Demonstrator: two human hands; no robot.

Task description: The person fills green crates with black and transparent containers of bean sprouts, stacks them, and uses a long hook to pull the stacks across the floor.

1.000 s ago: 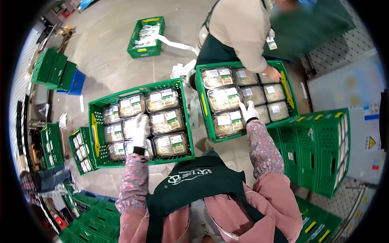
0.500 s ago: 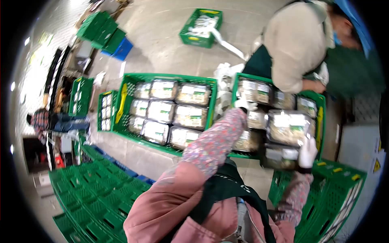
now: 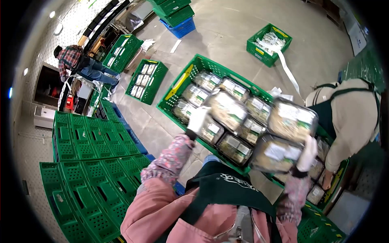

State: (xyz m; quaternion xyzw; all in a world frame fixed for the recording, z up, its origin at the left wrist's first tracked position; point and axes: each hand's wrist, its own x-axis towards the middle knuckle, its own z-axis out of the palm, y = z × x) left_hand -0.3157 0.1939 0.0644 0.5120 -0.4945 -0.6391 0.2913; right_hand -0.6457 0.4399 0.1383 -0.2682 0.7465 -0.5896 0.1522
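Note:
My left hand (image 3: 197, 120), in a white glove, grips the near left edge of a clear-lidded food tray (image 3: 227, 111). That tray is tilted over the packs in the large green crate (image 3: 234, 74). My gloved right hand (image 3: 306, 156) holds two more food trays together, one farther away (image 3: 292, 119) and one nearer me (image 3: 276, 154), both slightly blurred. Each tray has a black base, a label with some green on it and pale contents I cannot make out. Several similar packs (image 3: 234, 148) lie in rows in the crate.
A co-worker (image 3: 352, 117) bends over another green crate (image 3: 339, 173) of packs at the right. Stacked green crates (image 3: 93, 137) stand at the left. A smaller crate holds white strips (image 3: 269, 42). Another person (image 3: 79, 62) stands far left, beyond a crate of packs (image 3: 156, 83).
My view has turned left. My left hand has moved from the right crate to above the large crate, now with a tray in it. My right hand has carried its two trays toward that crate.

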